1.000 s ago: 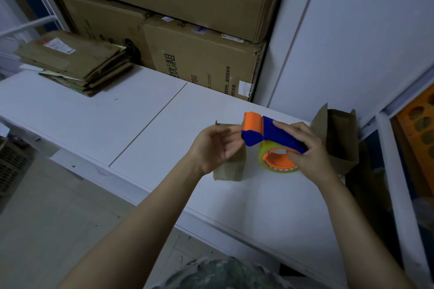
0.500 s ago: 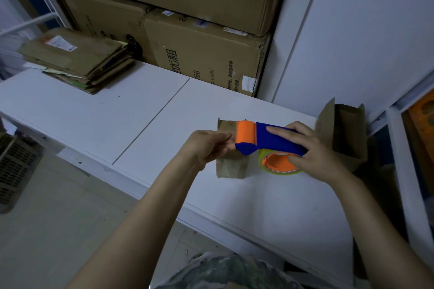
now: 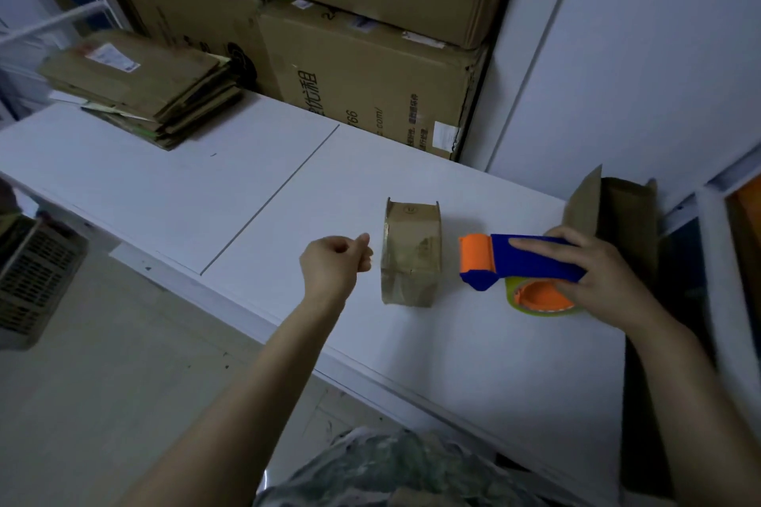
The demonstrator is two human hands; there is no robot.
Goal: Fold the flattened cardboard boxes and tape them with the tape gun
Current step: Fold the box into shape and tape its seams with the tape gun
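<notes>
A small folded cardboard box (image 3: 412,253) with shiny tape on it stands on the white table (image 3: 255,185). My right hand (image 3: 597,272) grips the blue and orange tape gun (image 3: 519,259) just right of the box, with its tape roll (image 3: 539,303) underneath. My left hand (image 3: 335,261) hovers left of the box with fingers curled, holding nothing and not touching the box. A stack of flattened cardboard boxes (image 3: 140,82) lies at the table's far left.
Large cardboard cartons (image 3: 370,86) are piled against the back wall. An open brown box (image 3: 617,214) stands at the table's right end behind my right hand. A grey crate (image 3: 33,280) sits on the floor to the left.
My left hand let go of the small box and drew back to the left. My right hand pulled the tape gun off the box to the right.
</notes>
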